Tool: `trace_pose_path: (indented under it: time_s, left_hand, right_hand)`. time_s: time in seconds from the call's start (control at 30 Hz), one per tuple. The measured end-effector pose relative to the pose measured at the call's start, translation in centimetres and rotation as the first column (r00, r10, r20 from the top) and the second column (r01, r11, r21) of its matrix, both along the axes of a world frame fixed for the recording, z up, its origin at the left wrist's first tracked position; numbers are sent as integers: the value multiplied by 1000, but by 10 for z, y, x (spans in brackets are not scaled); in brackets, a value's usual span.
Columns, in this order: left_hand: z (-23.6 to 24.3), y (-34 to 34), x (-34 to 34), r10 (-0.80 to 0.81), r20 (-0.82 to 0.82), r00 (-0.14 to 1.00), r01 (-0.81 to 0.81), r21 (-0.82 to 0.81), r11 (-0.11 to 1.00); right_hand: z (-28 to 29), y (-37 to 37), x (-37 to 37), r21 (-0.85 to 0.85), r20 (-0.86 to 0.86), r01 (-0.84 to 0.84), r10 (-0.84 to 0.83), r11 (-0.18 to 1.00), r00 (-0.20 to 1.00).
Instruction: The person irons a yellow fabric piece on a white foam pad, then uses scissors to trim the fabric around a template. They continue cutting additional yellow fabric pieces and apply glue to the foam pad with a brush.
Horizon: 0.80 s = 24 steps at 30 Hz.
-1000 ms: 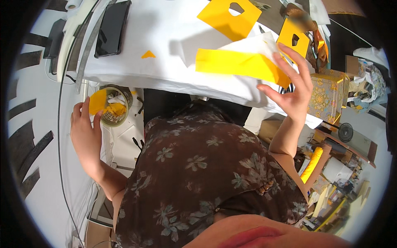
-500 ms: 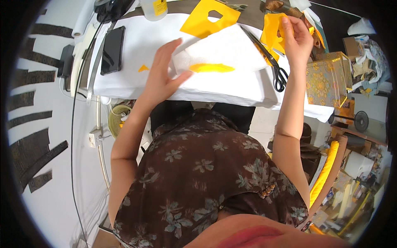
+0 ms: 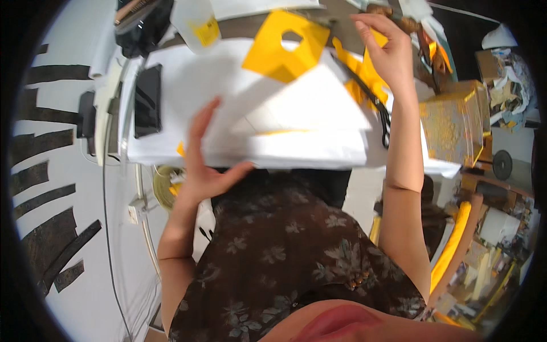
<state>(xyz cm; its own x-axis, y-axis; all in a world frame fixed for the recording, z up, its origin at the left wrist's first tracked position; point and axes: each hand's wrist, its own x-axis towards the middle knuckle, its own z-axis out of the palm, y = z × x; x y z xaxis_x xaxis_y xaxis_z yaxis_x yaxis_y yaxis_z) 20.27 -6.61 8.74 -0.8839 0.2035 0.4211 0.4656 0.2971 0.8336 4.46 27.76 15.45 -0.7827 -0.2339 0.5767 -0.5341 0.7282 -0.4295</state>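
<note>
My left hand (image 3: 208, 165) is over the near edge of the white-covered table, thumb and fingers spread, holding nothing. To its right lies a folded white sheet (image 3: 310, 108) with a thin yellow strip (image 3: 282, 132) along its near side. My right hand (image 3: 390, 54) hovers at the far right, thumb and fingers apart, above a crumpled yellow piece (image 3: 370, 71) that it partly hides. Beside that piece lie black-handled scissors (image 3: 385, 132), blades pointing away. Farther back rests a yellow sheet (image 3: 265, 48) with a hole cut in it.
A black phone (image 3: 149, 102) lies at the table's left, with a translucent bottle (image 3: 194, 25) behind it. A gold patterned box (image 3: 453, 122) stands at the right. A small yellow scrap (image 3: 181, 149) is beside my left wrist. A green bin (image 3: 164, 185) sits below.
My right hand has let go of the crumpled yellow piece and shifted slightly left. My left hand has drawn back toward me, off the white sheet. The whole view has shifted too.
</note>
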Motion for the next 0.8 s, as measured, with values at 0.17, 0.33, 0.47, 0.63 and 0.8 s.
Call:
trace_pose_path:
  time_s: [0.17, 0.33, 0.47, 0.63, 0.8]
  left_hand:
    - [-15, 42, -39, -199, 193, 961, 163, 187, 969]
    - [-28, 48, -43, -146, 199, 969, 103, 213, 972]
    - [-35, 31, -38, -50, 189, 981, 7, 222, 975]
    - [-38, 28, -41, -14, 148, 989, -23, 244, 969]
    - [-42, 33, -42, 4, 108, 994, -35, 284, 958]
  right_hand:
    - [-11, -24, -131, 33, 160, -81, 75, 996, 984]
    - [-75, -36, -239, 299, 159, 164, -218, 940, 963]
    - [-110, -46, -262, 481, 103, 302, -395, 823, 913]
    - [-120, -41, -266, 480, 46, 324, -392, 815, 919]
    - [-96, -36, -261, -6, 56, 366, -365, 931, 929]
